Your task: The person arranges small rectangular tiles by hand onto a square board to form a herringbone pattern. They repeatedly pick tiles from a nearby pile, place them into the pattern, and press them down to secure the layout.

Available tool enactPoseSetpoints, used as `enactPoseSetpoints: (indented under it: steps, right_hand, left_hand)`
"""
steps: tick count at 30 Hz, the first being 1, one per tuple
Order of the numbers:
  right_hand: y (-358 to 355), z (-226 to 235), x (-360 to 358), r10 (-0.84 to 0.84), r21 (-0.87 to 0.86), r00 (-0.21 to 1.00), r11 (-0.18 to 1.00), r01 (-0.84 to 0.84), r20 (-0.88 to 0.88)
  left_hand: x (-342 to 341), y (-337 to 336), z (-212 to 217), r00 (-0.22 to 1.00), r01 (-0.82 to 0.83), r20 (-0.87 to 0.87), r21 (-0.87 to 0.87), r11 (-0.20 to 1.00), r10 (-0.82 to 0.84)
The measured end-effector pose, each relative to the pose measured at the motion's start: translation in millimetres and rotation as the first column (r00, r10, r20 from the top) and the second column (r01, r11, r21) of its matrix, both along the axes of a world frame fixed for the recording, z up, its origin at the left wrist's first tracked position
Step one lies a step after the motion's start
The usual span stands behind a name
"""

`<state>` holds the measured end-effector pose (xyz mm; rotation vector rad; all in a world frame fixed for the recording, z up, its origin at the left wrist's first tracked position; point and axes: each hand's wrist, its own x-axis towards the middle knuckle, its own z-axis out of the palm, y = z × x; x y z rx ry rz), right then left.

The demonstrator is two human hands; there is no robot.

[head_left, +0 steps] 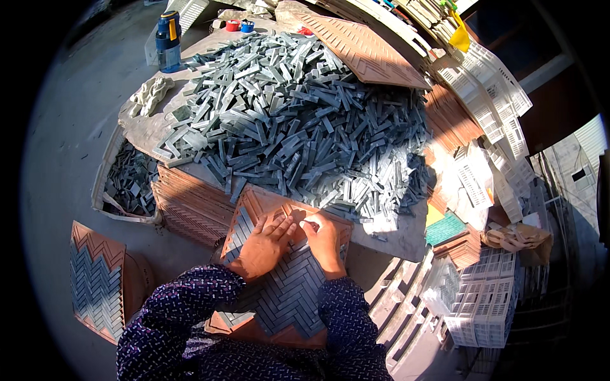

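Observation:
A reddish-brown mould tray (254, 200) with herringbone slots lies in front of me, its near part filled with narrow grey-green stone strips (283, 298). My left hand (264, 246) rests palm down on its upper left, fingers stretched out. Close beside it, my right hand (324, 246) has its fingers curled in, thumb toward the left fingertips. Whatever its fingertips may hold is too small or hidden. Beyond both hands rises a large heap of loose stone strips (279, 120). Empty slots show along the tray's far edge.
Another part-filled mould tray (95, 279) stands at left. Stacked trays (190, 203) sit beside a bin of dark pieces (130, 178). A blue bottle (168, 47) and crumpled pale gloves (150, 95) lie at the far left. White plastic crates (483, 298) and a slatted pallet (403, 298) are at right.

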<state>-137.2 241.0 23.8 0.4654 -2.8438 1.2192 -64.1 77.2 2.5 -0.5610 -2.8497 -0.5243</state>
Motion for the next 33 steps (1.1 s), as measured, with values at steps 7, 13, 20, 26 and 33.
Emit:
enactPoseSetpoints:
  steps: [7, 13, 20, 26, 33]
  right_hand:
    - [-6.7, 5.6, -48.5, 0.083, 0.179, 0.923, 0.984, -0.015, -0.376]
    - [-2.7, 8.3, -62.6, 0.183, 0.306, 0.963, 0.945, -0.116, -0.198]
    - [85.4, 24.3, -39.8, 0.106, -0.358, 0.958, 0.934, -0.004, 0.267]
    - [124.3, 22.9, 4.5, 0.063, -0.523, 0.854, 0.813, 0.256, 0.516]
    - [87.1, -3.5, 20.2, 0.037, -0.327, 0.929, 0.941, 0.093, 0.369]
  left_hand:
    - [-32.5, -3.1, -9.9, 0.999, 0.034, 0.009, 0.462, 0.886, -0.043]
    - [-30.2, -13.3, -10.0, 0.991, 0.014, 0.103, 0.563, 0.826, -0.087]
    - [-28.4, -8.3, -12.0, 0.997, -0.001, 0.071, 0.455, 0.891, -0.035]
    - [-32.1, -7.0, -14.8, 0.997, 0.015, 0.068, 0.368, 0.930, -0.043]
    - [-34.6, -11.2, -9.0, 0.995, 0.093, 0.014, 0.243, 0.966, -0.100]
